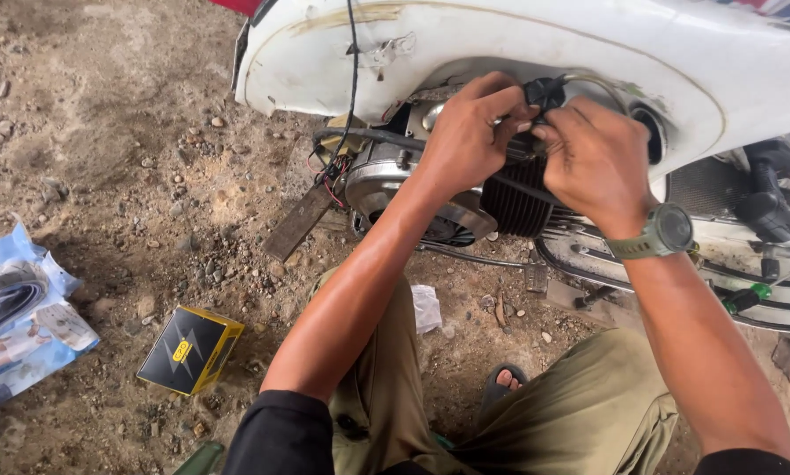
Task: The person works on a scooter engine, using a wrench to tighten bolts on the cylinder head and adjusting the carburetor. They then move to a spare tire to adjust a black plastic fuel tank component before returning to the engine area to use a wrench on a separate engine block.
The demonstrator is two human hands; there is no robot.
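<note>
Both the left hand [465, 141] and right hand [593, 163] pinch, fingers closed, the small black rubber plug cap [544, 91] above the finned black metal engine cylinder [514, 202]; it looks light and stiff, best gripped at its body rather than its cable.

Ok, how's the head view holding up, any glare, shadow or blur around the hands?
Head view: soft daylight, no hard shadows; the white scooter body is bright but not blown out; both hands and the black cap they pinch look sharp; the engine recess below is dim; edges curve slightly.
</note>
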